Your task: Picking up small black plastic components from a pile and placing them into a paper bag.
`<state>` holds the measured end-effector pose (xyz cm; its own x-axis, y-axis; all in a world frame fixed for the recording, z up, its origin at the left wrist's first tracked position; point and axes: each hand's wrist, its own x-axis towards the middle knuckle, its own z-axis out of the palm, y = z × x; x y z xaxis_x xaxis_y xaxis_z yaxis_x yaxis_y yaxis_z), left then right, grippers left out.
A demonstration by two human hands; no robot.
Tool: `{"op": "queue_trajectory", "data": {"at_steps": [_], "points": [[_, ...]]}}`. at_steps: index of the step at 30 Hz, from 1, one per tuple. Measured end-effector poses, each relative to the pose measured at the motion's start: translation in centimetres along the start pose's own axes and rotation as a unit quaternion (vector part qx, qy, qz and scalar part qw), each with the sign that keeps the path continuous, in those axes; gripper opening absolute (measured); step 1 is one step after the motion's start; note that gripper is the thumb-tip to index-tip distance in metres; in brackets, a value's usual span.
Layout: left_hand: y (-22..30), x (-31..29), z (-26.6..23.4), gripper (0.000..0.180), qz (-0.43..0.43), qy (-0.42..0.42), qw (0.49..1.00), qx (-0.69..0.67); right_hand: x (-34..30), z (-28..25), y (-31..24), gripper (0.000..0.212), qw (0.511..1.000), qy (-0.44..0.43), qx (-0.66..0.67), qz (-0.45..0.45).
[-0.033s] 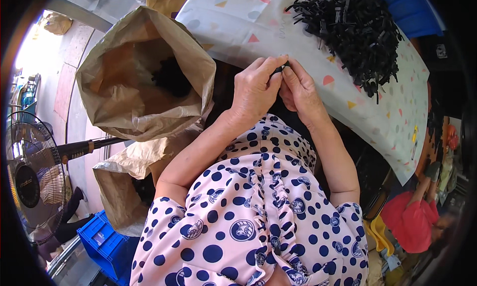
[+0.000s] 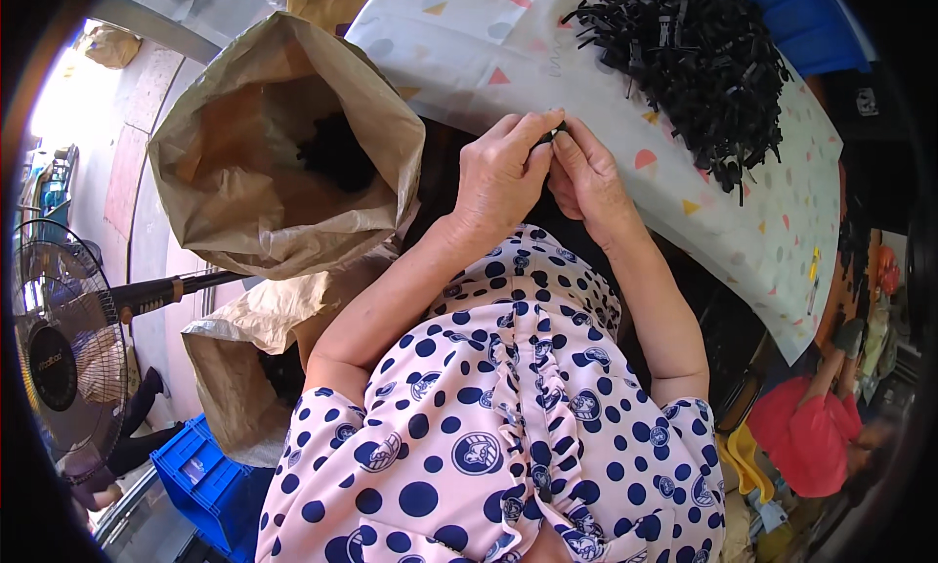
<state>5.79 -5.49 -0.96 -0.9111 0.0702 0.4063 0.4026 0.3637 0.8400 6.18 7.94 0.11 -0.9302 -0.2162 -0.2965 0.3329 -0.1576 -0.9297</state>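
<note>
My left hand [image 2: 503,177] and my right hand [image 2: 594,180] meet over the near edge of the table, fingertips closed together. Pinched between them is a small black part [image 2: 547,136], mostly covered by my fingers, so its exact shape cannot be made out. Beyond my right hand, a large heap of thin black parts [image 2: 684,64] lies on the patterned white tablecloth [image 2: 469,60]. Left of my hands, an open brown sack [image 2: 234,211] gapes upward, with a clump of black pieces [image 2: 337,152] inside.
A second brown sack [image 2: 230,382] and a blue crate [image 2: 205,480] stand at my lower left, near a standing fan [image 2: 63,353]. A blue bin [image 2: 806,25] sits behind the heap. Another person in red [image 2: 806,436] is at the right; a person's legs [image 2: 137,446] show far left.
My hands keep the same pose around the small black part. At the far lower left, the other person has shifted slightly.
</note>
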Motion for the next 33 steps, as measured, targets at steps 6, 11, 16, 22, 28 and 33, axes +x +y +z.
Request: {"op": "queue_trajectory", "data": {"at_steps": [6, 11, 16, 22, 28, 33], "points": [[-1.2, 0.2, -0.6, 0.033, -0.033, -0.027, 0.999, -0.025, 0.5, -0.8, -1.0, 0.022, 0.995, -0.06, -0.082, -0.019], [-0.1, 1.5, -2.9, 0.035, -0.206, -0.087, 0.909, -0.352, 1.1, -2.0, 0.3, 0.02, 0.981, -0.013, -0.133, -0.138], [-0.5, 1.3, -2.8, 0.039, -0.241, -0.111, 0.835, -0.481, 0.3, -2.3, -0.6, 0.019, 0.991, -0.031, -0.049, -0.117], [0.8, 1.0, -1.6, 0.041, -0.269, -0.191, 0.809, -0.487, 0.7, -3.9, -0.3, 0.021, 0.992, -0.066, 0.083, -0.075], [1.4, 1.3, -1.1, 0.043, -0.195, -0.273, 0.898, -0.286, 0.0, -4.5, 0.0, 0.019, 0.992, -0.072, 0.083, -0.062], [2.2, 0.9, -0.4, 0.04, -0.15, -0.257, 0.941, -0.16, -0.3, -3.8, 0.2, 0.017, 0.996, -0.026, -0.01, -0.089]]}}
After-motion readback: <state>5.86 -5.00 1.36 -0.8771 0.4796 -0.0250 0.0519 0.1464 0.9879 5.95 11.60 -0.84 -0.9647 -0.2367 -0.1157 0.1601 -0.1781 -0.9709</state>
